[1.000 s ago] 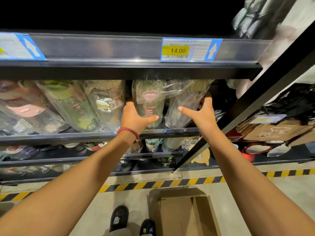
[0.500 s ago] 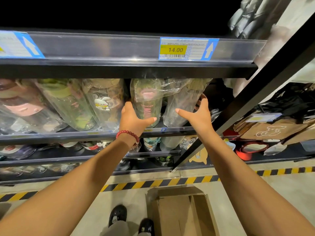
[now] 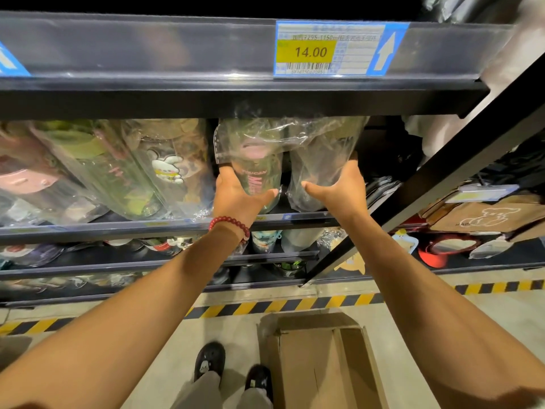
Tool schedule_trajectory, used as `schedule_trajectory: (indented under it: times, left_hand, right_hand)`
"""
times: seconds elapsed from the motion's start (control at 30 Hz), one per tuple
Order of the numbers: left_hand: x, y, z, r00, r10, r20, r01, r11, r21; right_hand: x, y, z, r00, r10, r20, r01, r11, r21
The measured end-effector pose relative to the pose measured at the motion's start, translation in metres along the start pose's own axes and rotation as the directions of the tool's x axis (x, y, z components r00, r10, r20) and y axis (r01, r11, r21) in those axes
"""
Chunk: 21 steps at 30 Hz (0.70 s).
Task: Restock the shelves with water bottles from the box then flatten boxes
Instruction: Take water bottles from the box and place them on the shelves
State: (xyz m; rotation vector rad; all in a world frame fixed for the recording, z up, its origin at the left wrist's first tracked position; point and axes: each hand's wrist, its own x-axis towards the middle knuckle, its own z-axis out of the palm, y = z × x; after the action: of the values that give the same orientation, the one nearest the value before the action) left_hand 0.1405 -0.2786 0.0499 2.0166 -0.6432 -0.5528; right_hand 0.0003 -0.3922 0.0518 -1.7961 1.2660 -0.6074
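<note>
Water bottles in clear plastic wrap stand on the shelf (image 3: 165, 224) just under the 14.00 price tag (image 3: 330, 48). Two of them sit side by side directly below that tag: the bottle with pink lettering (image 3: 256, 172) and, to its right, the plain clear bottle (image 3: 318, 166). The left hand (image 3: 236, 196), with a red bead bracelet (image 3: 230, 224) at the wrist, wraps the lower part of the lettered bottle, thumb spread across its front and fingers curled round its left side. The right hand (image 3: 339, 190) cups the clear bottle the same way, thumb pointing inward, fingers round its right side. Further left of the tag, more wrapped bottles (image 3: 118, 172) lean in a row. Well below the tag, on the floor, lies the cardboard box (image 3: 318, 364), open.
</note>
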Motion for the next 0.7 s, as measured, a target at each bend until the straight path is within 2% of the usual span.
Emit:
schedule_trajectory:
  times: [0.4,0.7]
  left_hand:
    - [0.005,-0.005,0.005,1.0,-0.004,-0.008,0.004,1.0,-0.003]
    - [0.002,-0.004,0.003,1.0,-0.002,-0.025,0.002,1.0,-0.001]
  right_hand:
    - [0.002,0.009,-0.016,0.995,-0.016,0.1,0.006,0.994,0.105]
    - [0.002,0.012,-0.025,0.997,-0.05,0.062,0.037,0.979,0.2]
